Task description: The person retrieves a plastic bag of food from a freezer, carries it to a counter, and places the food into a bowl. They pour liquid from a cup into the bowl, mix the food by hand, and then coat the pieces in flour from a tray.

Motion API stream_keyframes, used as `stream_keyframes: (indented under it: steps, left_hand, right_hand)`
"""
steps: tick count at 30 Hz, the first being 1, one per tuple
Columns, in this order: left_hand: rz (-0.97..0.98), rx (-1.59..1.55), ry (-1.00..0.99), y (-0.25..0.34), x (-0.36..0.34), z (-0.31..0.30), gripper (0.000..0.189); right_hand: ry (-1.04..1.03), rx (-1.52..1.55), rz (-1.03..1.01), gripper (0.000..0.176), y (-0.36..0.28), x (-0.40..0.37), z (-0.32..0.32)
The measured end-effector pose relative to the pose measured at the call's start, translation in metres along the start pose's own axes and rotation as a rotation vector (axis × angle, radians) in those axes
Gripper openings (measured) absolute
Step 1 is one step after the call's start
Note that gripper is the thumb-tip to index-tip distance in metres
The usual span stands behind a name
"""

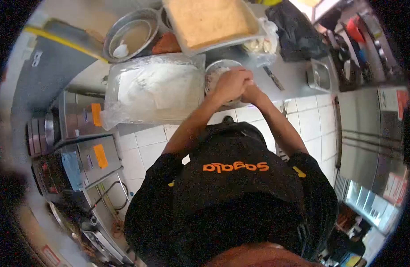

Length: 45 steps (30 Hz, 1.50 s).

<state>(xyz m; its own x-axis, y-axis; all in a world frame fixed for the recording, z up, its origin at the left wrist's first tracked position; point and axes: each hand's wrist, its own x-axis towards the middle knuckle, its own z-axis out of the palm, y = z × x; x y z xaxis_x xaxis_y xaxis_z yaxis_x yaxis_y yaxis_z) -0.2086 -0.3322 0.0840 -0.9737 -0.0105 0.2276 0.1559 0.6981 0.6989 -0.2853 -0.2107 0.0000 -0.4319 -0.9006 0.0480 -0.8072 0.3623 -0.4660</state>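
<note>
While hands (234, 83) overhang the bowl (224, 62), tray edge (202, 75) adjoins.

White powder (154, 84), grey bowl (223, 62), orange-lettered black clothing (236, 184)

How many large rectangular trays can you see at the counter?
2: the tray of white powder, left of the bowl, and the tray with tan contents, beyond the bowl. More could be hidden underneath.
</note>
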Motion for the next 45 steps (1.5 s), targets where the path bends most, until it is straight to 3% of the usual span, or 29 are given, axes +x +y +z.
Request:
stream_keyframes:
  steps: [29, 35, 38, 41, 45]
  left_hand:
    - [-0.089, 0.019, 0.030, 0.022, -0.004, 0.034, 0.010]
    - [-0.107, 0.009, 0.172, 0.025, -0.005, 0.047, 0.004]
    - [-0.160, -0.038, 0.051, 0.032, -0.005, 0.046, 0.008]
    - [-0.087, -0.040, 0.092, 0.040, -0.009, 0.049, 0.002]
    - [-0.121, -0.179, 0.068, 0.017, -0.019, 0.056, 0.013]
  right_hand:
    - [-0.015, 0.101, -0.043, 0.035, 0.011, 0.010, 0.016]
    - [-0.007, 0.117, -0.042, 0.035, 0.013, 0.008, 0.021]
    - [-0.010, 0.122, -0.046, 0.035, 0.013, 0.004, 0.022]
    - [-0.023, 0.134, -0.057, 0.035, 0.010, 0.002, 0.024]
    - [-0.055, 0.186, -0.064, 0.035, 0.010, 0.006, 0.020]
